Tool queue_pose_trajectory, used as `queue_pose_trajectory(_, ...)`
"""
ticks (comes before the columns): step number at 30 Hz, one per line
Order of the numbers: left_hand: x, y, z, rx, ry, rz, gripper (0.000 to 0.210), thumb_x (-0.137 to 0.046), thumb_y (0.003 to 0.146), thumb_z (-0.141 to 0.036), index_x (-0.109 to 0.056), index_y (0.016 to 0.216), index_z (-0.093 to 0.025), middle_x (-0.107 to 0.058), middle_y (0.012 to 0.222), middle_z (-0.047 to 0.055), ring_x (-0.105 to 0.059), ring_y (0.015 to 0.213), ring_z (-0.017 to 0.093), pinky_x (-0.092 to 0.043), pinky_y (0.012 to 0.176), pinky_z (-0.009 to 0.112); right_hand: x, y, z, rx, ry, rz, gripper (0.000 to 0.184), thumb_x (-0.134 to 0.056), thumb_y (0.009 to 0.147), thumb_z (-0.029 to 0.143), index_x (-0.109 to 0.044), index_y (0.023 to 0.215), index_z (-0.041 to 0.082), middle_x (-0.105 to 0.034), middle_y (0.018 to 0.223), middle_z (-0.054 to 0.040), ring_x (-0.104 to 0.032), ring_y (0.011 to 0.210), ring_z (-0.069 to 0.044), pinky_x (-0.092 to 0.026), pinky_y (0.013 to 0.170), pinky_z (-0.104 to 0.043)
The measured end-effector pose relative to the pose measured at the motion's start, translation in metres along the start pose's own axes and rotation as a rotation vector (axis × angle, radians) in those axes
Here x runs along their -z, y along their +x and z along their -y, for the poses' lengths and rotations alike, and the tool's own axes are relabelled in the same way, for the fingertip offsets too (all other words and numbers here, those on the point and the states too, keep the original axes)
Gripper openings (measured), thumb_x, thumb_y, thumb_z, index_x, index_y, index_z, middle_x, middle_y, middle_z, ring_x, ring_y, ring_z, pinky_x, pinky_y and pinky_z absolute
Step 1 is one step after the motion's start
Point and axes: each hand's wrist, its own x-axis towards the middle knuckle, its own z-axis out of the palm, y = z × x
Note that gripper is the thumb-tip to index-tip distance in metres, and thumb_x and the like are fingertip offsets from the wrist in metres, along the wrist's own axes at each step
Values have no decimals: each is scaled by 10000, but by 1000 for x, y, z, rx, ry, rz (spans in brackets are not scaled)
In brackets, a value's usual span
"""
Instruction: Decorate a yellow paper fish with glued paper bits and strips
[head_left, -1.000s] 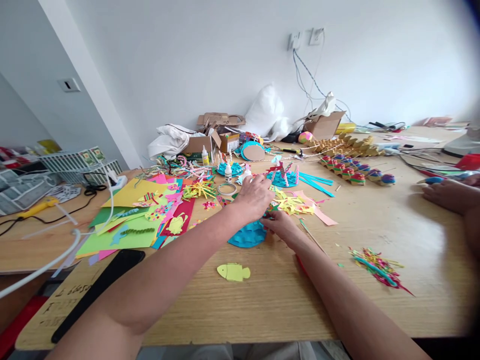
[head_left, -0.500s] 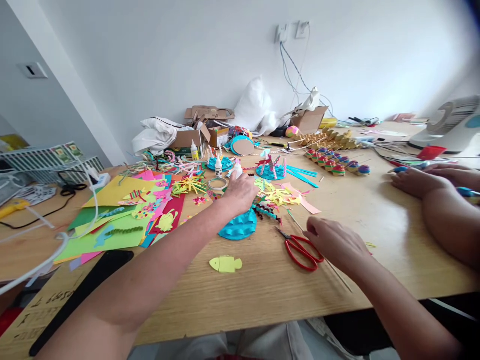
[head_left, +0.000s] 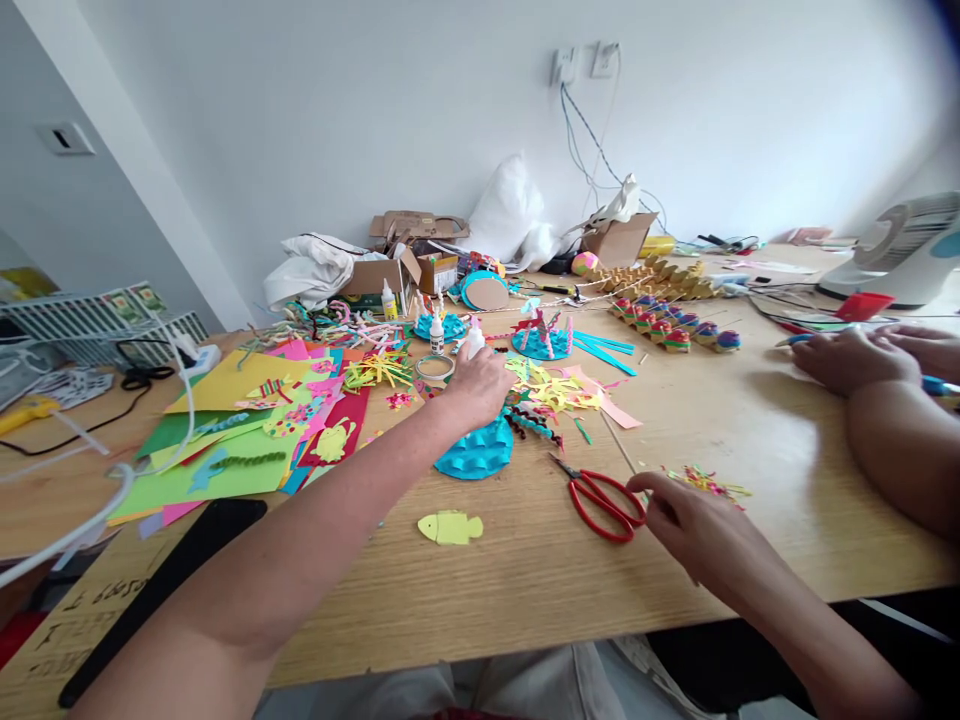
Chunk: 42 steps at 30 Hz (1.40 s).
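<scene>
On the wooden table, a blue rippled paper disc at frame centre was overlapped by the curled left hand, perhaps for steadying, its grip hidden, while the half-curled right hand was poised by red-handled metal scissors lower right, its hold on a thin pale stick unclear.

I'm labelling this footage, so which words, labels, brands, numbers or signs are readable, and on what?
None can be quoted with certainty.
Dark handwriting on the tan surface at lower left: too unclear to read.
Label on the white bottle: too small.
Label on the yellow bottle: too small.
Markings on the small cardboard box: too blurred.
</scene>
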Motion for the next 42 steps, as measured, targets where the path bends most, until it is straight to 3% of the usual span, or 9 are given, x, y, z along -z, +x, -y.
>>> queue_pose_trajectory(2,1,0,0,12,-15,14,195,-448,780,-150,-631,846,-171,-593,909,76,-466,984,240,-283,851,443,8,-6,3,109,231,-65,249,-385,793,293,-620,834,223,-630,681,-60,-581,621,-197,-403,519,-277)
queue_pose_trajectory(5,3,1,0,28,-33,24,205,-436,787,-157,-633,846,-168,-594,919,85,-471,989,244,-286,852,447,16,-11,11,221,569,15,274,-411,807,396,-607,889,223,-626,713,-54,-585,672,-182,-458,588,-273)
queue_pose_trajectory(8,3,1,-1,41,-39,29,206,-432,790,-165,-635,829,-160,-597,911,89,-480,982,250,-295,845,446,15,-8,21,256,726,92,263,-526,743,445,-581,835,205,-615,707,-45,-573,640,-163,-467,558,-248)
queue_pose_trajectory(12,1,1,-1,42,-42,24,203,-432,790,-170,-633,817,-162,-595,905,83,-482,981,248,-302,844,438,11,4,33,244,608,5,296,-453,797,453,-591,732,199,-569,571,-22,-511,507,-132,-404,441,-224)
queue_pose_trajectory(17,1,2,-1,47,-35,23,200,-436,786,-158,-631,830,-150,-598,913,90,-490,972,259,-306,840,449,4,21,48,353,554,-94,310,-416,835,375,-645,954,203,-680,797,-77,-620,670,-181,-473,591,-274)
queue_pose_trajectory(26,1,0,-1,65,-32,22,212,-431,793,-160,-639,833,-156,-610,910,96,-489,987,260,-294,867,467,-9,54,69,530,391,-178,226,-415,833,260,-634,833,203,-687,824,-61,-624,726,-178,-474,659,-271)
queue_pose_trajectory(42,4,-3,-2,63,-31,18,218,-428,783,-139,-639,836,-161,-616,908,96,-501,967,260,-291,893,465,-3,74,80,537,228,-59,268,-351,856,272,-604,811,193,-651,763,-53,-572,697,-173,-393,615,-250)
